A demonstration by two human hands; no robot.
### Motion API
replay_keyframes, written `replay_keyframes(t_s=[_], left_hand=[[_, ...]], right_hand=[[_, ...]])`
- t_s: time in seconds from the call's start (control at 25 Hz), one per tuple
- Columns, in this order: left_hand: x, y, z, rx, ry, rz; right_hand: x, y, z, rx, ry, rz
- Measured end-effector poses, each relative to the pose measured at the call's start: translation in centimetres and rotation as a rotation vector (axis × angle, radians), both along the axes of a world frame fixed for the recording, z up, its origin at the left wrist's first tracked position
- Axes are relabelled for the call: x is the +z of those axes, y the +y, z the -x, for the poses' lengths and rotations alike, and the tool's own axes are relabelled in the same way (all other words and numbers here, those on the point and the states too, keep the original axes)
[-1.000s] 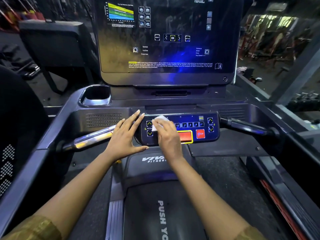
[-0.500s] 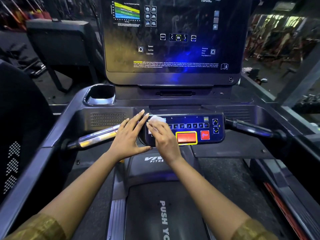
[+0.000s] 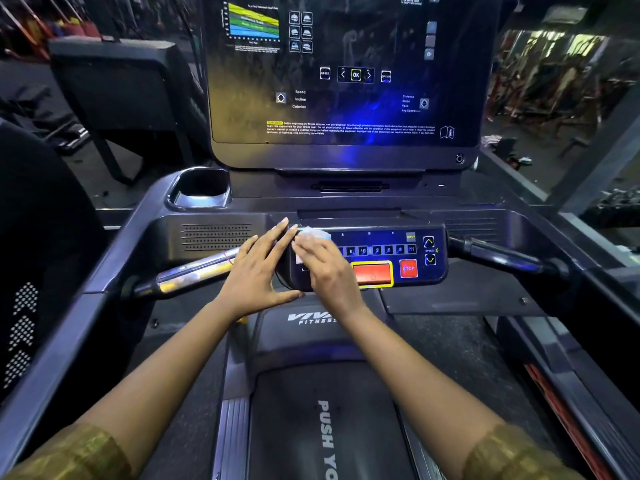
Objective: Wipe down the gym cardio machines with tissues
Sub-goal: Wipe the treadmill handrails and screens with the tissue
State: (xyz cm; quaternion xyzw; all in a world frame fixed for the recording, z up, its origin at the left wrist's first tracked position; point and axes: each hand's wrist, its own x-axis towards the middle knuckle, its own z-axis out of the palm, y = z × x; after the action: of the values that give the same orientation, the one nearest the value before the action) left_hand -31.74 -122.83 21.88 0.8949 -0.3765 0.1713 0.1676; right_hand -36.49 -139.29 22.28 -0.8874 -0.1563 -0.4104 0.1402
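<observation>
Dim gym floor, other dark machines and red racks blurred behind. Black treadmill [image 3: 450, 299] fills the head view, with a tall glossy black console screen [image 3: 346, 81] up top.

The task's thing, a small crumpled white tissue [image 3: 315, 234], sits on the top left corner of the dark blue button panel [image 3: 381, 239], poking out past the right hand's fingertips.

Right hand [image 3: 325, 268]: grip is fingers together and laid near flat, pressing the tissue onto the panel. I can't tell whether the thumb also pinches it.

Left hand [image 3: 258, 271]: grip spread, fingers straight along the panel's left end and thumb at its lower edge, bracing it. It holds nothing.

Change over the last second: the tissue slid from over the left arrow keys out to the panel's left corner. The left hand kept the same brace.

Meaning: the left end of the panel looks covered. The number row, the red yellow-framed bar [image 3: 372, 273], the red STOP button [image 3: 408, 268] and the right arrow keys lie beyond the hand, likely next. Both need a light touch, as a press could trigger them.

Chrome left handlebar [image 3: 194, 273] and the screen show smears, so likely still to wipe. Early in the task.
</observation>
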Motion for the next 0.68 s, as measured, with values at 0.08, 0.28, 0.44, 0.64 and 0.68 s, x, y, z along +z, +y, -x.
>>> replay_keyframes(t_s=[0.08,0.28,0.44,0.64,0.68], left_hand=[[0.1,-0.1,0.1,-0.001,-0.009,0.019],[0.2,0.0,0.2,0.007,-0.012,-0.014],[0.3,0.0,0.1,0.013,0.008,-0.033],[0.3,0.0,0.1,0.014,0.021,-0.034],[0.3,0.0,0.2,0.01,0.022,-0.036]], right_hand=[[-1.9,0.3,1.6,0.026,0.003,0.044],[-2.1,-3.1,4.3,0.025,-0.017,0.035],[0.0,-6.8,2.3,-0.374,-0.097,-0.29],[-1.9,-0.9,1.9,-0.358,-0.097,-0.353],[-2.3,0.1,2.3,-0.316,-0.083,-0.325]])
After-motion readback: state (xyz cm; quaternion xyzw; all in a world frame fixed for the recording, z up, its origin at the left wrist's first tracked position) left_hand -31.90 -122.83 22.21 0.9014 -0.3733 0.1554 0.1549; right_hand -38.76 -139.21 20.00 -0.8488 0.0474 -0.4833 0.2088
